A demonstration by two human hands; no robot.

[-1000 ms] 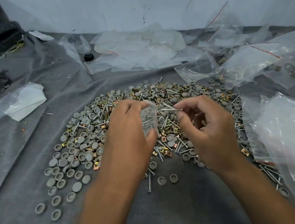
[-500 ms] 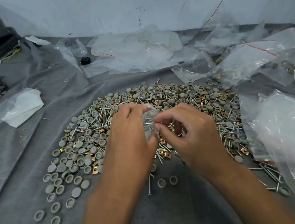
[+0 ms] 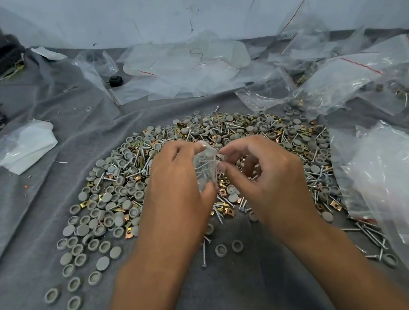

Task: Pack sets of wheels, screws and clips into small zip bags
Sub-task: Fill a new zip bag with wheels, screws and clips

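A wide pile of grey wheels (image 3: 106, 210), silver screws (image 3: 315, 184) and brass clips (image 3: 84, 205) covers the grey cloth (image 3: 28, 258). Above its middle my left hand (image 3: 177, 190) grips a small clear zip bag (image 3: 206, 166) upright between thumb and fingers. Screws and a grey wheel show through the plastic. My right hand (image 3: 266, 172) sits just right of the bag, its fingertips curled and pinching the bag's top edge. Whether it also holds a part is hidden.
Empty zip bags (image 3: 186, 70) lie heaped at the back by the wall. Filled bags (image 3: 345, 80) sit at the back right, and a large crumpled plastic bag (image 3: 408, 192) at the right. A folded white sheet in plastic (image 3: 23, 146) lies at the left.
My right hand carried a screw leftward from beside the bag to its mouth. The screw is now out of its fingers, which now pinch the bag's top. The left hand stays put.
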